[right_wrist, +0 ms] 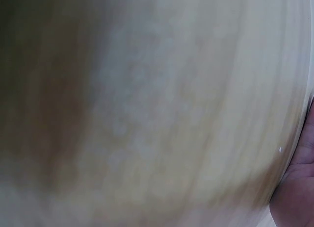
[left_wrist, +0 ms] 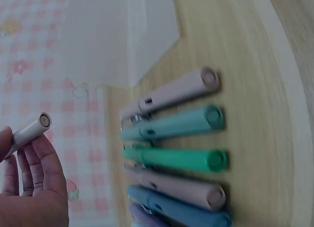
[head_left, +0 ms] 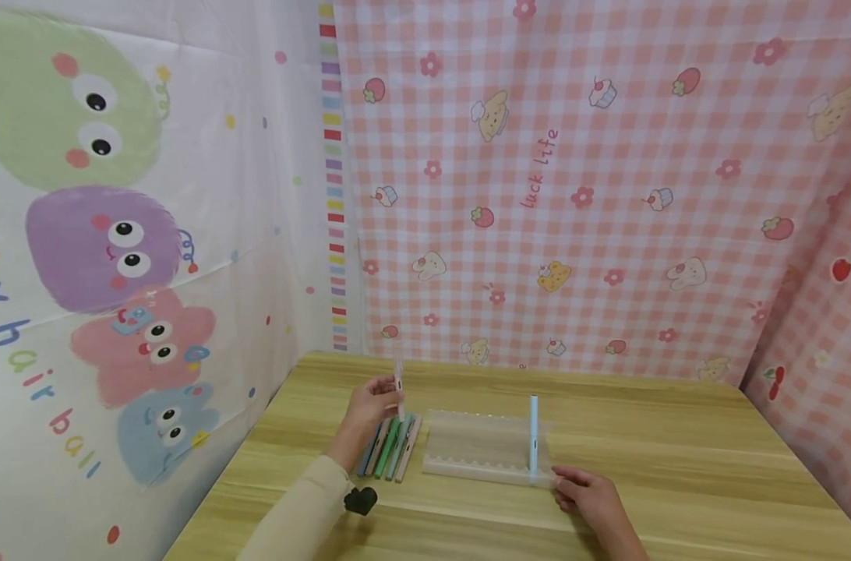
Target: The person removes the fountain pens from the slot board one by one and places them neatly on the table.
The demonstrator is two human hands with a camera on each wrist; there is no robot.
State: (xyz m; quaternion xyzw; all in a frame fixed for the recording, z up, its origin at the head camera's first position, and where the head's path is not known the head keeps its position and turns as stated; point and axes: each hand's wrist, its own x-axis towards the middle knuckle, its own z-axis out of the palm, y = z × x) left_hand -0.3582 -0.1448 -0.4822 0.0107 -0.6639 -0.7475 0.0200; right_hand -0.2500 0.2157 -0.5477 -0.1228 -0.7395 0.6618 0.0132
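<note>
My left hand (head_left: 369, 405) pinches a pale, whitish pen (head_left: 399, 382) and holds it roughly upright above the table; its round end shows in the left wrist view. Just below lies a row of pens: a green pen (left_wrist: 176, 159), a teal pen (left_wrist: 174, 124), a blue pen (left_wrist: 181, 206) and several others in pinkish and purple tones. To their right stands a clear plastic pen rack (head_left: 485, 469) with notched edges. One light blue pen (head_left: 534, 436) lies across the rack near its right end. My right hand (head_left: 590, 499) grips the rack's front right corner with its fingertips.
The wooden table (head_left: 678, 460) reaches back to a pink checked cloth (head_left: 608, 156). A white cloth with cartoon figures (head_left: 250, 156) hangs along the left side. The right wrist view is mostly blurred wood grain.
</note>
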